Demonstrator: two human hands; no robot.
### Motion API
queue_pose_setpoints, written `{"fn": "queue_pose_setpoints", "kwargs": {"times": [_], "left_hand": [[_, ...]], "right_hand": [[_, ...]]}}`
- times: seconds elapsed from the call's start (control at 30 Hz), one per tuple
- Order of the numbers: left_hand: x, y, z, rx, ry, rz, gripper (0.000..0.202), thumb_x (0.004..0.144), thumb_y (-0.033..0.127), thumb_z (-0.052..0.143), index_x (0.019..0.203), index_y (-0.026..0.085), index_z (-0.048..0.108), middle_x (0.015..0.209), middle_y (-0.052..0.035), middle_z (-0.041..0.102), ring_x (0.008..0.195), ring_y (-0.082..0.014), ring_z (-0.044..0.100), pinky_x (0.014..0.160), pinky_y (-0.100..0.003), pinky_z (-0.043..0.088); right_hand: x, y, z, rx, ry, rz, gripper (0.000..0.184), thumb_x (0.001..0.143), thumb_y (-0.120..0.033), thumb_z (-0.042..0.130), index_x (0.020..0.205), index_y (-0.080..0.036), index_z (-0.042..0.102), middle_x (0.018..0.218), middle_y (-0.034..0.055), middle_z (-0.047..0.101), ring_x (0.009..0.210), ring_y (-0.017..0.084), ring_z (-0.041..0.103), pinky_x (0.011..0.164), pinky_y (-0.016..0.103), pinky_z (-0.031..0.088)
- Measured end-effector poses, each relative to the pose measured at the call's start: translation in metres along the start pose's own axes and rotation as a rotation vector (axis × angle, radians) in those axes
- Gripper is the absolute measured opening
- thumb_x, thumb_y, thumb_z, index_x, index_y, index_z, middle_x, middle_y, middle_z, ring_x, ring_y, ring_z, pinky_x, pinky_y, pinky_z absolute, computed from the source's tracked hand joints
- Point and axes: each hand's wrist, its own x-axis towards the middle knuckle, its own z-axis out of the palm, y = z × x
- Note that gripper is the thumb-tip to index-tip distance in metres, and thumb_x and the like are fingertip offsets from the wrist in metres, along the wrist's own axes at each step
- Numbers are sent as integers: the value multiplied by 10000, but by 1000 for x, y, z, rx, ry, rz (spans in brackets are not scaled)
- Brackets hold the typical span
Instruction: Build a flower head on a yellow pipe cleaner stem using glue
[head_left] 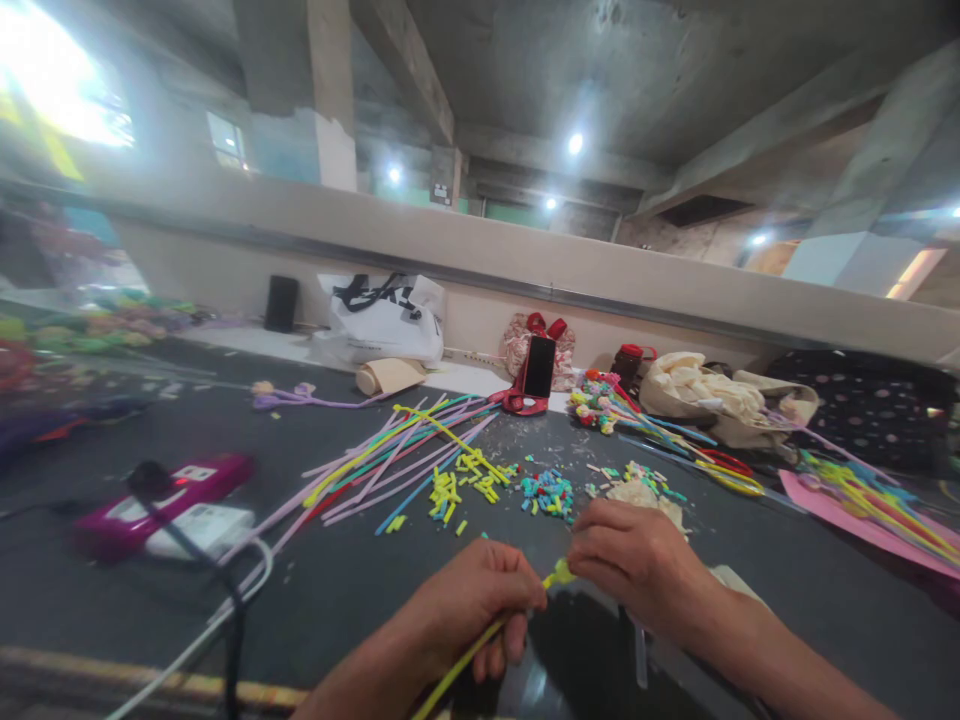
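Note:
My left hand is closed around a long yellow stick that runs down toward the bottom edge. My right hand pinches the stick's upper tip at about the middle of the view. Both hands hover low over the dark table. Just beyond them lie small cut pieces: a yellow pile, a blue pile and mixed bits by a whitish lump.
Several long coloured sticks fan out at centre. A magenta power strip with cables lies left. A phone on a red stand, a white bag, cloth bundles and more sticks on pink paper line the back and right.

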Motion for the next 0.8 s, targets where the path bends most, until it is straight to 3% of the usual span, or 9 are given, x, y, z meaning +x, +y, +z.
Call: {"fn": "queue_pose_setpoints", "kwargs": {"times": [0.37,0.8], "left_hand": [[3,-1,2,82,-20,-19,119,620,163,458,537,170,543,273,68,501,166,-45,347,177,-100,259],[3,-6,0,134,-11,-22,77,628,193,468,593,171,533,282,81,496,182,-45,338,188,-104,258]], "right_hand": [[3,0,-3,-196,-156,-39,288,901,-212,388,677,-196,570,725,8,561,664,120,512,610,243,359],[9,-4,-2,-322,-230,-88,267,857,-179,433,620,-202,555,648,-12,530,599,122,451,506,241,278]]}}
